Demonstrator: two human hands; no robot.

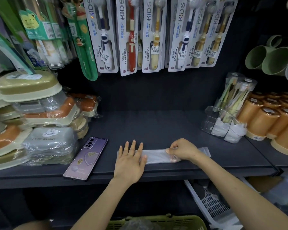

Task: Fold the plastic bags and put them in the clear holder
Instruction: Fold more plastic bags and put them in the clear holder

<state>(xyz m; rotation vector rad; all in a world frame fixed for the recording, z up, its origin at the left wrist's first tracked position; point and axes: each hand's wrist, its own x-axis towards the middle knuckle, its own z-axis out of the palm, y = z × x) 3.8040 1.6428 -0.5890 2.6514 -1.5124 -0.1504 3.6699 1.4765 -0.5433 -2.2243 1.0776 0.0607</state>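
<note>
Olive-green basket (181,219), lowest in view, below the shelf edge; not involved. Phone (86,158), purple back up, lying on the dark shelf (156,127) just left of the work. Left hand (130,161): flat, fingers straight and slightly spread, pressing down the left end of the plastic bag (156,156). Plastic bag: translucent, already narrowed to a long strip, lying flat along the shelf's front edge between the hands. Right hand (181,151): fingers curled, pinching the strip's upper edge near its right end; a short tail of bag shows beyond the wrist. Clear holder (208,123): back right on the shelf, well apart from the hands, with folded white bags (234,133) inside. Step in hand, judged: folding the strip shorter. Recommended handling: keep the left palm flat as anchor, bring the pinched end across squarely, match edges, press air out before creasing.
</note>
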